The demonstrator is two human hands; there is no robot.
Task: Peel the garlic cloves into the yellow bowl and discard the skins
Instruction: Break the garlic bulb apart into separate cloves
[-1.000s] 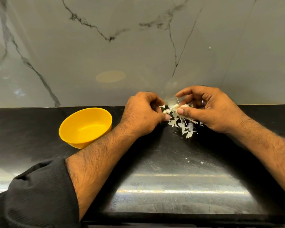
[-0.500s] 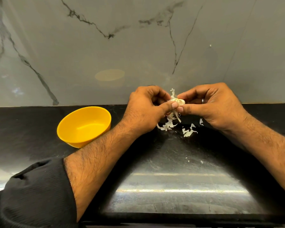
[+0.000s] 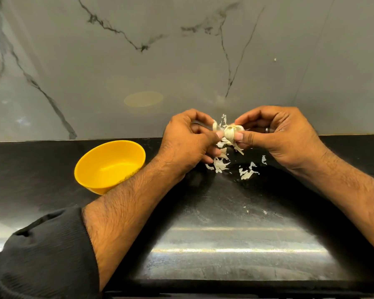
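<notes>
both hands were up over the black counter point(image 3: 203, 244), and the garlic point(image 3: 229, 132) sat right between them, clear of the surface. right hand point(image 3: 276, 137) pinched it, thumb below, fingers curled over the top. left hand point(image 3: 188, 139) pinched its loose skin from the other side. its long axis ran roughly upright, papery tips flaring upward. compared with half a second before, the hands sat slightly further apart. skin scraps point(image 3: 247, 172) lay below; the yellow bowl point(image 3: 109, 165) stood off to the left.

garlic point(image 3: 229, 133) half-peeled, yellow bowl point(image 3: 108, 167) empty
</notes>
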